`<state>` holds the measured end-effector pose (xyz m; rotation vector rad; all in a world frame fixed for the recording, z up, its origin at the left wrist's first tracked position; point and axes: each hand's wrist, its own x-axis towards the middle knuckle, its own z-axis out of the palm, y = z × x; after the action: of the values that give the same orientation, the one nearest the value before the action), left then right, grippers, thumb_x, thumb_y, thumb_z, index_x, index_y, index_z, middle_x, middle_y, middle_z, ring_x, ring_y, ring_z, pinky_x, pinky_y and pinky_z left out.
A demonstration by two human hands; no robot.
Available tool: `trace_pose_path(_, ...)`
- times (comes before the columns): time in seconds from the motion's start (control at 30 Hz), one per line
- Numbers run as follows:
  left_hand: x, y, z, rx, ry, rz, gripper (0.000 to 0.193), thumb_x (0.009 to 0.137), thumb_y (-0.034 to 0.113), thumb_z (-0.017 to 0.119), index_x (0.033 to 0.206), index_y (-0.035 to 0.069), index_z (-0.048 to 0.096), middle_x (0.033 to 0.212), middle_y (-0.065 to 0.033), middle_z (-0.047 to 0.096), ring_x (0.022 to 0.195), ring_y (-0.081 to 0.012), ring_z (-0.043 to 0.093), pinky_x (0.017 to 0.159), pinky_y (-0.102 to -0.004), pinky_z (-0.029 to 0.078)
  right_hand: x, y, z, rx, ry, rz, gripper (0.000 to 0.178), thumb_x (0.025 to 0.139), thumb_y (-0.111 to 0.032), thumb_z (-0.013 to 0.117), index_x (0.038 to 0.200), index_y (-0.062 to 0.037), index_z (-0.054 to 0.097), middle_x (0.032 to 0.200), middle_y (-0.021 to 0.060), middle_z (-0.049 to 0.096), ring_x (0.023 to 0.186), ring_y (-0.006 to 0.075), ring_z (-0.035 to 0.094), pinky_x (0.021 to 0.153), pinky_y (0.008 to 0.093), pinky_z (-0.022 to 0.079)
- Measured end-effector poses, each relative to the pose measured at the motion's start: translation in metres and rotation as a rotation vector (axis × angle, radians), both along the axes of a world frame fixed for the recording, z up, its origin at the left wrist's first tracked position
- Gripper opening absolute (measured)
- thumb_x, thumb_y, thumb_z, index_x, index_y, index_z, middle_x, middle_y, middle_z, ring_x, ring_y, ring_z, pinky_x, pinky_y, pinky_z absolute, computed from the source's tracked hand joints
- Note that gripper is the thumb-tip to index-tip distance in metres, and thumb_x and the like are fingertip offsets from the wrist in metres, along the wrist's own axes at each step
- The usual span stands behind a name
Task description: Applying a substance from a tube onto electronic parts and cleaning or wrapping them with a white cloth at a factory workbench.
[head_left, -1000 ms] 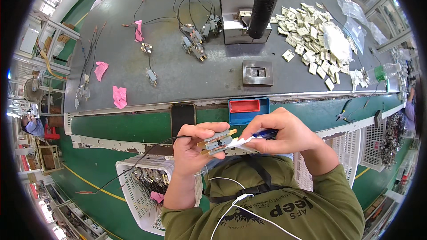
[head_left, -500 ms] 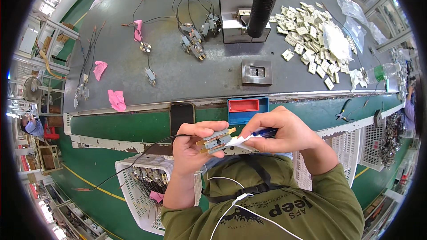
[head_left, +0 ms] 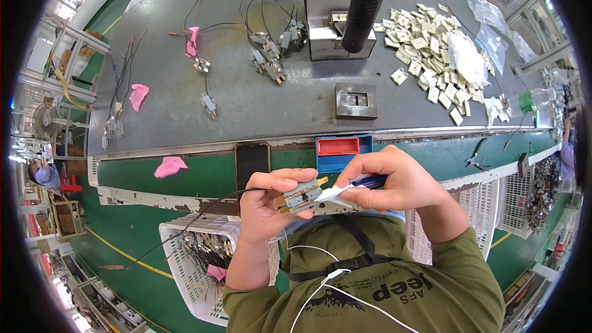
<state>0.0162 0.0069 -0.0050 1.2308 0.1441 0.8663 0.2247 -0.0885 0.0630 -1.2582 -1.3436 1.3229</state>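
Observation:
My left hand [head_left: 264,206] is closed around a grey connector block [head_left: 301,197] with brass-coloured metal pins at its ends. A black wire [head_left: 197,213] trails from it toward the lower left. My right hand [head_left: 401,188] pinches a white cloth or tissue [head_left: 334,193], whose tip meets the right side of the block. A dark blue pen-like tool [head_left: 372,182] is also in that hand; its tip is hidden.
A dark phone [head_left: 253,163] and a blue tray [head_left: 343,159] with a red insert lie beyond my hands. On the grey table are a metal fixture [head_left: 356,100], a press [head_left: 364,12], wired connectors [head_left: 266,58] and piled pale blocks [head_left: 425,43]. A pink scrap [head_left: 171,166] overhangs the green ledge.
The nearest pink scrap has slid off the table toward me, over the green ledge. Both hands keep nearly the same place and hold; the white cloth has shifted slightly.

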Motion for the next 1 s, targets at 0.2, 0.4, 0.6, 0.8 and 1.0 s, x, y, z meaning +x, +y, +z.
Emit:
trace_pose_path(0.2, 0.002, -0.002, 0.001, -0.006, 0.048, 0.066, 0.054, 0.059, 0.012, 0.084, 0.099, 0.006, 0.048, 0.109, -0.0186, 0.061, 0.103, -0.0303, 0.06, 0.084, -0.039, 0.054, 0.0, 0.0, 0.006, -0.071, 0.005, -0.007, 0.012, 0.085, -0.014, 0.062, 0.093, -0.0041, 0.064, 0.058, -0.0013, 0.057, 0.049, 0.004, 0.053, 0.044, 0.0207, 0.039)
trace_pose_path(0.4, 0.002, -0.002, 0.001, -0.014, 0.055, 0.063, 0.054, 0.059, 0.012, 0.084, 0.099, 0.006, 0.048, 0.109, -0.0184, 0.061, 0.103, -0.03, 0.061, 0.084, -0.0391, 0.054, 0.001, 0.0, 0.004, -0.055, -0.02, -0.034, 0.012, 0.085, -0.013, 0.062, 0.093, -0.0039, 0.064, 0.058, -0.0009, 0.057, 0.049, 0.004, 0.053, 0.045, 0.0208, 0.039)
trace_pose_path(0.6, 0.002, -0.003, 0.003, -0.023, 0.066, 0.061, 0.054, 0.059, 0.014, 0.084, 0.099, 0.006, 0.048, 0.109, -0.0185, 0.061, 0.102, -0.0299, 0.061, 0.084, -0.0392, 0.054, 0.001, -0.001, 0.003, 0.042, -0.066, -0.031, 0.011, 0.083, -0.011, 0.063, 0.092, -0.0036, 0.064, 0.059, 0.0013, 0.057, 0.052, 0.0059, 0.054, 0.048, 0.0224, 0.04)
trace_pose_path(0.8, 0.003, -0.002, 0.001, -0.048, 0.057, 0.047, 0.054, 0.059, 0.014, 0.084, 0.1, 0.006, 0.049, 0.108, -0.0189, 0.061, 0.102, -0.0301, 0.061, 0.084, -0.0396, 0.054, 0.0, -0.001, 0.001, 0.119, -0.063, -0.044, 0.01, 0.082, -0.009, 0.064, 0.09, -0.004, 0.064, 0.06, 0.0021, 0.057, 0.052, 0.0073, 0.053, 0.049, 0.0234, 0.04)
trace_pose_path(1.0, 0.003, -0.002, 0.004, -0.066, 0.061, 0.054, 0.055, 0.06, 0.016, 0.084, 0.1, 0.006, 0.048, 0.108, -0.0191, 0.061, 0.101, -0.0303, 0.061, 0.084, -0.0398, 0.054, -0.001, 0.001, -0.004, 0.15, -0.071, -0.034, 0.009, 0.082, -0.009, 0.064, 0.091, -0.004, 0.065, 0.06, 0.0022, 0.058, 0.052, 0.0073, 0.052, 0.049, 0.0234, 0.039)
